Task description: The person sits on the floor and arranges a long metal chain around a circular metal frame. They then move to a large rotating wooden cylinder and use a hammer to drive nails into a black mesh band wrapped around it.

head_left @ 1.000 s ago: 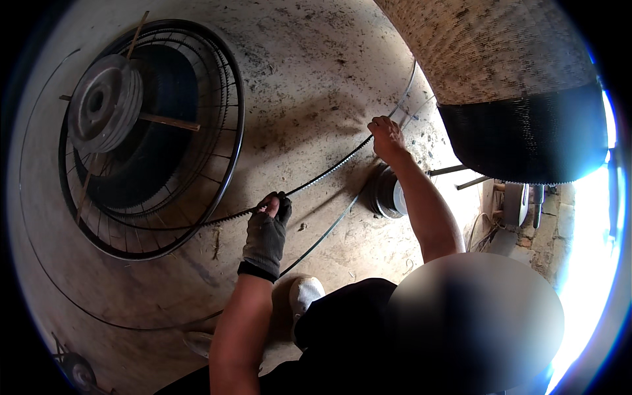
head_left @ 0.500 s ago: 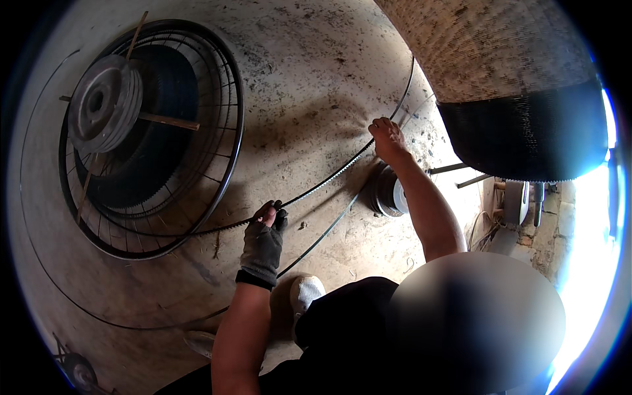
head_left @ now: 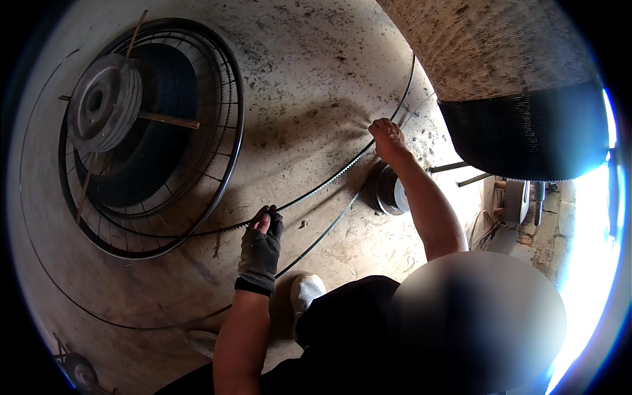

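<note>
A long, dark, toothed band (head_left: 329,178), which looks like band saw blade, runs in a curve from the reel (head_left: 234,158) at the left up toward the far right. My left hand (head_left: 261,247), in a dark fingerless glove, is closed with thumb and fingers pinching the band near the reel. Farther off and to the right, my bare right hand (head_left: 388,138) has its fingers wrapped round the same band. Between the two hands the band hangs slightly bowed, its teeth showing. The reel is a spoked rim with dark coiled band inside.
A grey stepped pulley (head_left: 105,103) and wooden sticks (head_left: 169,120) lie on the reel. A large dark coil (head_left: 526,128) hangs at the upper right, above a round metal piece (head_left: 390,189). A thin strand (head_left: 322,237) loops across the floor past my shoe (head_left: 307,291).
My left hand has shifted slightly, and its grip now sits a little lower and to the left on the band. The right hand has stayed where it was.
</note>
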`<action>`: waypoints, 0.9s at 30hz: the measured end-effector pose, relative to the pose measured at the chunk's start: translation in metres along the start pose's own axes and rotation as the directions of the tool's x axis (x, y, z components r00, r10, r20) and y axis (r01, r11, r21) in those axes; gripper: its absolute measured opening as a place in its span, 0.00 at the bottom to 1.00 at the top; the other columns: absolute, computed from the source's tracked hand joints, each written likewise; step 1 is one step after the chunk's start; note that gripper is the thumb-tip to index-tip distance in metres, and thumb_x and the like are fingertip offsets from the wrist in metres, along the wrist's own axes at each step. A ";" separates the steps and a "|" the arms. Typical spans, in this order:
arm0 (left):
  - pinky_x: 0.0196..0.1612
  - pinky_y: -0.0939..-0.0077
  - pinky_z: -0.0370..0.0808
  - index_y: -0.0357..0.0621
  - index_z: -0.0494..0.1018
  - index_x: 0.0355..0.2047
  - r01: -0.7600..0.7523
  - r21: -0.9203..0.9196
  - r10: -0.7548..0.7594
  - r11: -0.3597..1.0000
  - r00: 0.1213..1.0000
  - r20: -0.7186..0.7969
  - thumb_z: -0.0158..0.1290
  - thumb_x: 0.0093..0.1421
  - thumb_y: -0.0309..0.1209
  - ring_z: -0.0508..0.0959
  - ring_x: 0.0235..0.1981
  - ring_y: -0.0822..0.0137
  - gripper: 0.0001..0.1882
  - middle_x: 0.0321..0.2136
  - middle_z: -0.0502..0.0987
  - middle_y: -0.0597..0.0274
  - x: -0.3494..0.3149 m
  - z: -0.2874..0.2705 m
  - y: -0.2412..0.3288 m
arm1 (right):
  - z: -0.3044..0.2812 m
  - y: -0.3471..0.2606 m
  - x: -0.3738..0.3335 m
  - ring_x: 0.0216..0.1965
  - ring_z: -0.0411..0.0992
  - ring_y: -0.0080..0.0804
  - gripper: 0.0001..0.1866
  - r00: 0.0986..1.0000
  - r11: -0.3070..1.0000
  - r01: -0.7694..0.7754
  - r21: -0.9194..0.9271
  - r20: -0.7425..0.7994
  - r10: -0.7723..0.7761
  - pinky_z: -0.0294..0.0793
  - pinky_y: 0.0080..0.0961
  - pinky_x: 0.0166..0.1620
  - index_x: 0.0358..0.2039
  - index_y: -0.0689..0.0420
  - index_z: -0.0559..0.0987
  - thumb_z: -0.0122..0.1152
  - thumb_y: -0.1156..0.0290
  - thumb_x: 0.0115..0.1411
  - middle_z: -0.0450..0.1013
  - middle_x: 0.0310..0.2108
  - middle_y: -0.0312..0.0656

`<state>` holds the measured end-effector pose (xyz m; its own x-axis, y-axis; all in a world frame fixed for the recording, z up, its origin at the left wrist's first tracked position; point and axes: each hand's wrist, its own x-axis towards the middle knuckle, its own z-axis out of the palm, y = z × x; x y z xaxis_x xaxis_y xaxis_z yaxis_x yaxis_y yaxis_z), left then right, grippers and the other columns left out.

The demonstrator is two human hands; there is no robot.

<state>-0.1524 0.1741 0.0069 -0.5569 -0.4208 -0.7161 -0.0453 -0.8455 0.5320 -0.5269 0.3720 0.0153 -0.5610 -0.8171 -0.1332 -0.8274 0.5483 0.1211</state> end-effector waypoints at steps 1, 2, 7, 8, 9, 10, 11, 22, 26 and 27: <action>0.57 0.75 0.71 0.33 0.70 0.53 0.002 -0.016 -0.002 1.000 1.000 0.003 0.50 0.68 0.31 0.73 0.50 0.67 0.17 0.50 0.74 0.57 0.000 -0.001 0.000 | -0.001 0.000 0.000 0.52 0.69 0.41 0.14 1.000 1.000 -0.005 0.009 0.006 0.005 0.68 0.37 0.55 0.36 0.55 0.79 0.58 0.81 0.47 0.73 0.42 0.41; 0.56 0.76 0.71 0.34 0.71 0.53 0.004 -0.032 -0.004 0.999 1.000 0.005 0.51 0.68 0.32 0.73 0.49 0.67 0.17 0.50 0.75 0.58 -0.001 -0.001 0.000 | -0.002 -0.001 0.001 0.53 0.68 0.41 0.15 1.000 1.000 -0.003 0.007 0.014 0.003 0.68 0.37 0.55 0.36 0.54 0.79 0.58 0.81 0.47 0.73 0.42 0.41; 0.49 0.80 0.69 0.41 0.72 0.54 0.058 0.028 -0.058 0.998 0.998 -0.026 0.51 0.68 0.35 0.71 0.45 0.71 0.18 0.50 0.74 0.63 -0.001 -0.008 0.000 | -0.001 -0.002 0.000 0.53 0.68 0.41 0.16 0.999 1.000 -0.001 0.001 0.032 0.001 0.68 0.37 0.56 0.38 0.54 0.80 0.58 0.82 0.47 0.74 0.42 0.41; 0.48 0.81 0.68 0.42 0.72 0.54 0.055 0.057 -0.054 0.997 0.998 -0.021 0.51 0.68 0.36 0.71 0.44 0.72 0.18 0.50 0.74 0.64 0.000 -0.010 0.000 | 0.000 -0.002 0.000 0.53 0.69 0.41 0.16 1.000 1.000 0.000 -0.002 0.029 0.000 0.68 0.37 0.56 0.38 0.54 0.80 0.58 0.82 0.47 0.74 0.43 0.41; 0.49 0.80 0.68 0.42 0.72 0.54 0.064 0.060 -0.063 0.996 0.998 -0.016 0.51 0.68 0.36 0.71 0.45 0.72 0.18 0.50 0.74 0.64 -0.001 -0.013 -0.002 | 0.000 -0.002 -0.002 0.53 0.69 0.41 0.17 1.000 1.000 0.001 -0.004 0.026 -0.001 0.68 0.37 0.56 0.38 0.54 0.80 0.58 0.82 0.47 0.74 0.43 0.41; 0.49 0.79 0.68 0.41 0.72 0.54 0.073 0.064 -0.072 0.995 0.997 -0.012 0.50 0.68 0.36 0.71 0.45 0.72 0.18 0.49 0.74 0.64 -0.006 -0.009 0.003 | 0.002 -0.002 -0.003 0.53 0.69 0.41 0.17 1.000 1.000 0.001 -0.006 0.023 -0.001 0.68 0.37 0.56 0.39 0.54 0.80 0.58 0.82 0.47 0.74 0.43 0.41; 0.50 0.78 0.68 0.40 0.72 0.54 0.082 0.068 -0.081 0.994 0.997 -0.008 0.50 0.69 0.36 0.71 0.46 0.72 0.18 0.49 0.74 0.64 -0.009 -0.006 0.006 | 0.003 -0.002 -0.003 0.53 0.69 0.41 0.17 1.000 1.000 0.001 -0.006 0.019 -0.001 0.68 0.37 0.56 0.39 0.54 0.80 0.58 0.82 0.47 0.74 0.43 0.41; 0.47 0.80 0.69 0.40 0.73 0.51 0.076 0.085 -0.073 0.993 0.996 -0.044 0.50 0.68 0.36 0.71 0.44 0.74 0.16 0.45 0.77 0.66 -0.014 -0.012 0.006 | 0.000 0.000 -0.007 0.51 0.70 0.40 0.16 0.998 1.000 0.010 -0.027 0.065 -0.009 0.68 0.37 0.56 0.40 0.53 0.80 0.59 0.80 0.48 0.75 0.41 0.39; 0.43 0.80 0.70 0.42 0.75 0.48 0.074 0.044 -0.071 0.996 0.996 -0.054 0.51 0.68 0.35 0.71 0.40 0.75 0.13 0.42 0.77 0.68 -0.009 -0.019 0.009 | 0.006 0.000 -0.008 0.50 0.71 0.40 0.15 0.998 1.000 0.009 -0.025 0.065 -0.008 0.69 0.37 0.56 0.39 0.53 0.81 0.57 0.79 0.50 0.75 0.40 0.40; 0.43 0.80 0.70 0.42 0.75 0.48 0.070 0.048 -0.067 0.996 0.996 -0.064 0.51 0.68 0.35 0.71 0.40 0.75 0.13 0.42 0.77 0.68 -0.009 -0.020 0.009 | 0.005 -0.002 -0.009 0.50 0.71 0.40 0.14 0.998 1.000 0.008 -0.019 0.068 -0.007 0.69 0.37 0.56 0.39 0.53 0.81 0.57 0.79 0.51 0.75 0.40 0.40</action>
<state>-0.1312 0.1636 0.0091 -0.4982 -0.3834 -0.7777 -0.1237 -0.8563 0.5014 -0.5206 0.3792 0.0113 -0.5557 -0.8069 -0.2001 -0.8313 0.5381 0.1390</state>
